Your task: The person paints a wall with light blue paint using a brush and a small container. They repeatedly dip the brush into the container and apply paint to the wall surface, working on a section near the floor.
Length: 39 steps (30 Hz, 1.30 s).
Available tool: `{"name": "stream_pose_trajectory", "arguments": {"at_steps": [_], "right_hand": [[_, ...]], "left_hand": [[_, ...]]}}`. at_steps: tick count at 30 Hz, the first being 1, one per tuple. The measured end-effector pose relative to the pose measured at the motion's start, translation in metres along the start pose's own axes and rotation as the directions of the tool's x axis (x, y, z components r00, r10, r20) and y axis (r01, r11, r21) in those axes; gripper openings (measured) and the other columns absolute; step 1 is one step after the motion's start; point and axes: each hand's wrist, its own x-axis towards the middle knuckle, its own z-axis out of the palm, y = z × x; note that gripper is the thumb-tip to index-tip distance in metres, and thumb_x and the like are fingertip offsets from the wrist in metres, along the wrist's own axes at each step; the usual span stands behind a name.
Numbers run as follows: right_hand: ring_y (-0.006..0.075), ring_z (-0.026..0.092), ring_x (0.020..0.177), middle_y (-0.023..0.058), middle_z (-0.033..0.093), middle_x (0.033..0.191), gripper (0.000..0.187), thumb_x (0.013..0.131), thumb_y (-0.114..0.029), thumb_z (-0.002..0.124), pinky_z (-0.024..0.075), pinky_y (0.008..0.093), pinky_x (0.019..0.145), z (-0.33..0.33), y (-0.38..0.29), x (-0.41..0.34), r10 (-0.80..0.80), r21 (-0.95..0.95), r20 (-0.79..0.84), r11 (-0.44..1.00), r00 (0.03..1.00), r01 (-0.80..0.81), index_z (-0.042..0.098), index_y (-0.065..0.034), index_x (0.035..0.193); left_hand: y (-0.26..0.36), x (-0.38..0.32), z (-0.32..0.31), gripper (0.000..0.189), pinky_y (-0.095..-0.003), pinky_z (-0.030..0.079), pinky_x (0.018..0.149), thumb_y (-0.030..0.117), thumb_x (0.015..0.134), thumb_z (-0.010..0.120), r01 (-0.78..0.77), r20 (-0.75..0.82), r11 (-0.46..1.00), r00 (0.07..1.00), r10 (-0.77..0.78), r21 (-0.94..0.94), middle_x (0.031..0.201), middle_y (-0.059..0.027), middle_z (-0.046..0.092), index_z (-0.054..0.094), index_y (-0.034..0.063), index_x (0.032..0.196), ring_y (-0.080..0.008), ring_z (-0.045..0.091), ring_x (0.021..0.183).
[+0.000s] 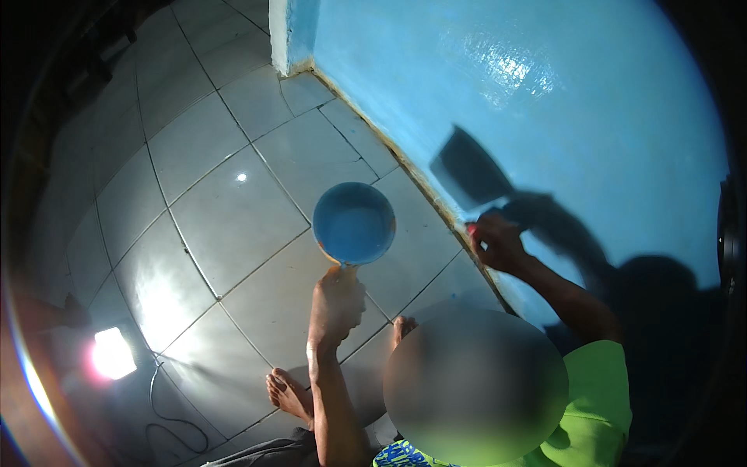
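Note:
My left hand (338,306) is closed around the handle of a round dipper-like container (354,223), which holds blue paint and has orange showing at its rim. Over at the wall's foot, my right hand (496,242) grips a small tool with a red part (471,229) between the fingers. The tool's working end is hidden, so its kind cannot be told. It is close to the lower edge of the blue-painted wall (560,134), beside the brownish strip (402,160) where wall and floor meet. Dark shadows of the container and arm fall on the wall.
Grey floor tiles (239,216) lie below, with small blue spots near the wall. A bright lamp (115,353) stands at the lower left, its cable (175,420) looping on the floor. The white wall edge (279,38) is at the top. My bare feet (289,394) are on the tiles.

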Motion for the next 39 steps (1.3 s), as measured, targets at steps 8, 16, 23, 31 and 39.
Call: {"name": "stream_pose_trajectory", "arguments": {"at_steps": [8,16,23,31,39], "right_hand": [[0.0114,0.068,0.079,0.0083,0.075,0.108,0.025,0.088,-0.014,0.076,0.0483,0.0241,0.059,-0.081,-0.075,0.085,0.330,0.699,-0.350,0.715,0.877,0.010,0.074,-0.0014,0.109],[0.0166,0.068,0.062,0.0125,0.070,0.080,0.024,0.088,-0.008,0.074,0.0525,0.0317,0.058,-0.021,-0.079,0.115,0.177,0.486,-0.321,0.874,0.930,0.002,0.069,0.0007,0.109],[0.0281,0.070,0.067,0.0143,0.072,0.085,0.028,0.087,-0.014,0.074,0.0547,0.0368,0.063,-0.008,-0.064,0.101,0.270,0.602,-0.266,0.796,0.925,-0.059,0.067,-0.0036,0.112],[0.0078,0.060,0.068,0.0072,0.072,0.097,0.026,0.088,-0.007,0.077,0.0448,0.0248,0.055,-0.053,-0.078,0.073,0.430,0.746,-0.427,0.665,0.796,0.041,0.072,0.0011,0.112],[0.0180,0.067,0.104,0.0144,0.068,0.119,0.028,0.092,0.002,0.072,0.0545,0.0298,0.088,0.000,-0.072,0.047,0.515,0.777,-0.499,0.623,0.697,0.095,0.067,0.0022,0.120]], "left_hand": [[0.017,0.000,0.026,0.015,-0.0270,0.040,0.041,0.012,0.088,0.062,-0.041,0.095,0.997,0.995,0.035,0.058,0.066,-0.0047,0.059,0.057,0.0013,0.097,-0.0106,0.054,0.049],[0.008,0.006,0.050,0.026,-0.0249,0.037,0.039,0.015,0.089,0.062,-0.107,0.128,0.988,0.987,0.093,0.110,0.066,-0.0026,0.058,0.060,0.0009,0.111,-0.0077,0.050,0.047],[0.003,0.008,0.054,0.029,-0.0253,0.037,0.039,0.015,0.090,0.062,-0.162,0.151,0.969,0.979,0.135,0.186,0.067,-0.0030,0.059,0.060,-0.0009,0.113,-0.0079,0.050,0.047],[0.008,0.008,0.056,0.026,-0.0256,0.038,0.039,0.014,0.089,0.062,-0.167,0.169,0.972,0.976,0.139,0.167,0.067,-0.0035,0.059,0.059,-0.0004,0.110,-0.0089,0.052,0.048],[-0.019,0.024,0.062,0.021,-0.0254,0.037,0.037,0.015,0.088,0.062,-0.361,0.250,0.898,0.920,0.301,0.251,0.066,-0.0030,0.058,0.058,0.0020,0.104,-0.0083,0.052,0.047]]}}
